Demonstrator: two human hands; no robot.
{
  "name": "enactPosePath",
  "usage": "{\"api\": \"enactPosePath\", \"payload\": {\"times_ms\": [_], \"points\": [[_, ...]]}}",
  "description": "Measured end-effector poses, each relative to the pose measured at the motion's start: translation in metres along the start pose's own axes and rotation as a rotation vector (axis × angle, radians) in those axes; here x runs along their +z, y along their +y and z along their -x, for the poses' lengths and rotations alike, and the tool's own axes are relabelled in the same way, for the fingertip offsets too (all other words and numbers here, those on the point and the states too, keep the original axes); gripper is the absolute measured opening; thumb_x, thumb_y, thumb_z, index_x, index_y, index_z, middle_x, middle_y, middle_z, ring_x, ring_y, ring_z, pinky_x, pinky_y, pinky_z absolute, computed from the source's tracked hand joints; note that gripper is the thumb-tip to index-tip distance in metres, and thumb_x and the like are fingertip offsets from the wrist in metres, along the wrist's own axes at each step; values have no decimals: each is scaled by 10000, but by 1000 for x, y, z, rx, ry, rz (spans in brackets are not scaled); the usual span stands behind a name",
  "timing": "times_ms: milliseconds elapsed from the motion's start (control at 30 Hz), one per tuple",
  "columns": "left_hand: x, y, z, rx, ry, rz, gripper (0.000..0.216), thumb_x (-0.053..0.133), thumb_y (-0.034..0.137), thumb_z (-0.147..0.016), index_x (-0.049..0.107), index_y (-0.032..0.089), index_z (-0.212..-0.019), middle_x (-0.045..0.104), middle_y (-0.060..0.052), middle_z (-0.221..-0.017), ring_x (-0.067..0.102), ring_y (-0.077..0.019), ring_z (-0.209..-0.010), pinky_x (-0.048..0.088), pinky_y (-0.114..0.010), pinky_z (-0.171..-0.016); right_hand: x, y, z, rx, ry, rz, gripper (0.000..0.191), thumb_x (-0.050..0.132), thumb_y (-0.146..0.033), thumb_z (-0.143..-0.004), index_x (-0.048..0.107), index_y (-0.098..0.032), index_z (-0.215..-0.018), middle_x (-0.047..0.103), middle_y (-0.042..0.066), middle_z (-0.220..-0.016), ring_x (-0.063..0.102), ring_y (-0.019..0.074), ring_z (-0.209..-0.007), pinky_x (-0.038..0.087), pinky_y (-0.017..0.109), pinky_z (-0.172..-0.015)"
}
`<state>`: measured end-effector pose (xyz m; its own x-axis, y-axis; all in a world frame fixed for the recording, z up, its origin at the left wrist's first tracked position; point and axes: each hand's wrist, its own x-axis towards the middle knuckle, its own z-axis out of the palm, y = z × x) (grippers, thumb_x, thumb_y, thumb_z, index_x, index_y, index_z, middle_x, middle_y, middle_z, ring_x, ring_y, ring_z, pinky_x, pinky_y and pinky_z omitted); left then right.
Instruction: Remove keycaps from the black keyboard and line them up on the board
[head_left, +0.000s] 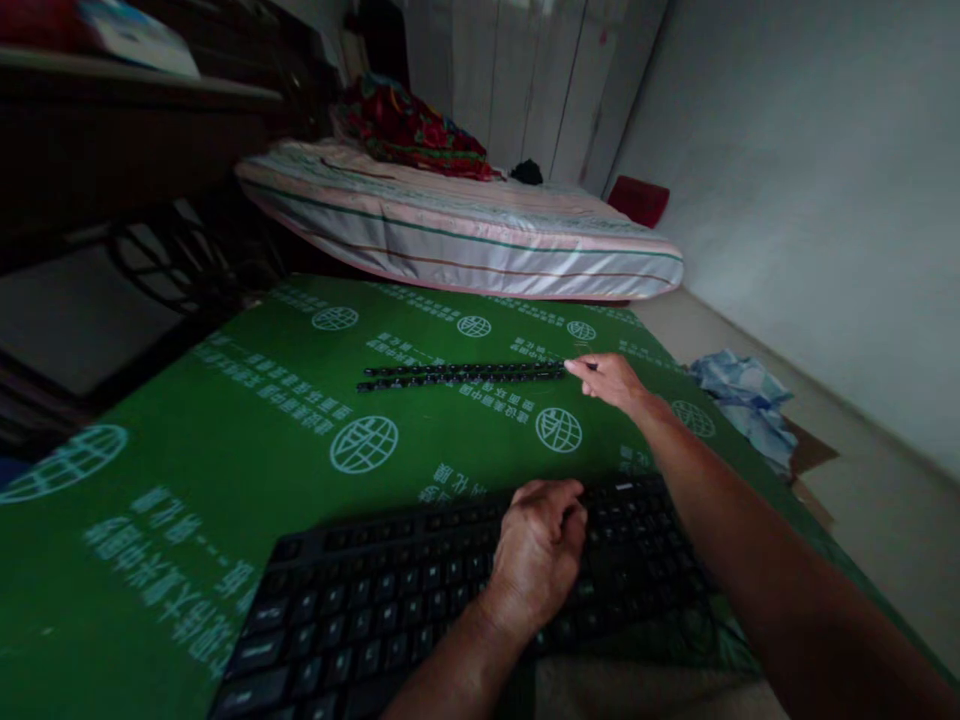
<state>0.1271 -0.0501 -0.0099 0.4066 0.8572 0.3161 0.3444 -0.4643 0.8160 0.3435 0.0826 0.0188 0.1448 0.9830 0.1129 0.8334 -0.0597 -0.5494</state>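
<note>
- Two bare human hands [536,548]
- One black rectangular plastic keyboard [427,575]
- Two long, thin, knobbly black strips [416,381]
- One green printed board [262,360]
- One pale, striped mattress [487,235]

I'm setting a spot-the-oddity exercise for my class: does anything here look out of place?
Yes: crumpled blue-and-white material lies past the right side of the green surface, as if dropped. Red patterned fabric is bunched on the bed. No spill shows around the keyboard.

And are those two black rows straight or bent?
Straight: the black rows run side by side across the green surface, right hand at one end.
</note>
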Motion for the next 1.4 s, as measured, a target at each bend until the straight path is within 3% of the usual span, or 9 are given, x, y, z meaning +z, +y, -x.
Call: {"api": "enactPosePath", "payload": {"times_ms": [100, 233, 367, 467, 633, 800, 867, 1100, 1400], "points": [[1, -2, -2, 3, 12, 9, 227, 552, 91, -763, 654, 170, -950, 699, -37, -842, 634, -177, -831, 505, -297, -790, -12, -7, 32, -35, 64, -215, 486, 461, -570, -802, 682, -142, -740, 641, 33, -547, 585, 125, -499, 442, 221, -534], [2, -3, -4, -4, 27, 27, 233, 538, 87, -767, 646, 175, -953, 703, -31, -831, 649, -169, -808, 514, -290, -782, -23, -21, 90, -16, 190, -512, 487, 456, -561, -814, 687, -133, -823, 648, 32, -552, 579, 121, -477, 466, 243, -546], [3, -4, -6, 0, 53, 69, 223, 526, 100, -773, 639, 182, -946, 711, -27, -826, 663, -166, -795, 521, -298, -784, -21, -26, 139, 48, 241, -699, 442, 508, -536, -799, 691, -135, -770, 651, 40, -554, 589, 128, -483, 480, 257, -545], [2, -4, -8, -28, 91, 148, 204, 518, 104, -772, 631, 164, -931, 716, -31, -812, 672, -155, -765, 524, -297, -788, -14, -25, 157, 112, 296, -837, 437, 517, -532, -793, 697, -136, -760, 668, 57, -595, 605, 142, -521, 485, 264, -543], [0, -4, -10, -67, 131, 253, 176, 509, 125, -782, 615, 152, -920, 722, -23, -777, 680, -147, -765, 511, -301, -828, -5, -17, 164, 99, 339, -794, 501, 460, -567, -807, 712, -142, -725, 651, 52, -603, 587, 134, -541, 471, 253, -545], [0, -4, -10, -71, 128, 235, 159, 540, 146, -768, 617, 169, -905, 725, -13, -768, 683, -152, -758, 518, -307, -812, -5, -10, 167, 121, 321, -589, 554, 374, -573, -844, 701, -140, -731, 493, -17, -393, 470, 90, -380, 390, 212, -432], [0, -4, -11, -69, 128, 225, 152, 548, 152, -764, 620, 177, -896, 725, -9, -766, 683, -152, -755, 520, -307, -808, -4, -9, 167, 126, 268, -626, 503, 418, -557, -833, 685, -141, -738, 452, -40, -351, 427, 79, -332, 362, 199, -390], [-1, -4, -11, -80, 120, 256, 165, 533, 147, -769, 616, 169, -911, 720, -16, -778, 682, -148, -755, 521, -288, -800, -4, -13, 166, 139, 120, -783, 360, 608, -486, -728, 665, -136, -668, 559, -9, -442, 457, 71, -360, 373, 181, -377], [0, -4, -11, -107, 105, 255, 164, 541, 156, -764, 614, 160, -911, 720, -29, -783, 677, -153, -767, 513, -302, -815, -7, -21, 168, 152, 109, -589, 346, 589, -430, -736, 602, -148, -537, 445, -39, -359, 359, 63, -340, 280, 194, -375]]}}
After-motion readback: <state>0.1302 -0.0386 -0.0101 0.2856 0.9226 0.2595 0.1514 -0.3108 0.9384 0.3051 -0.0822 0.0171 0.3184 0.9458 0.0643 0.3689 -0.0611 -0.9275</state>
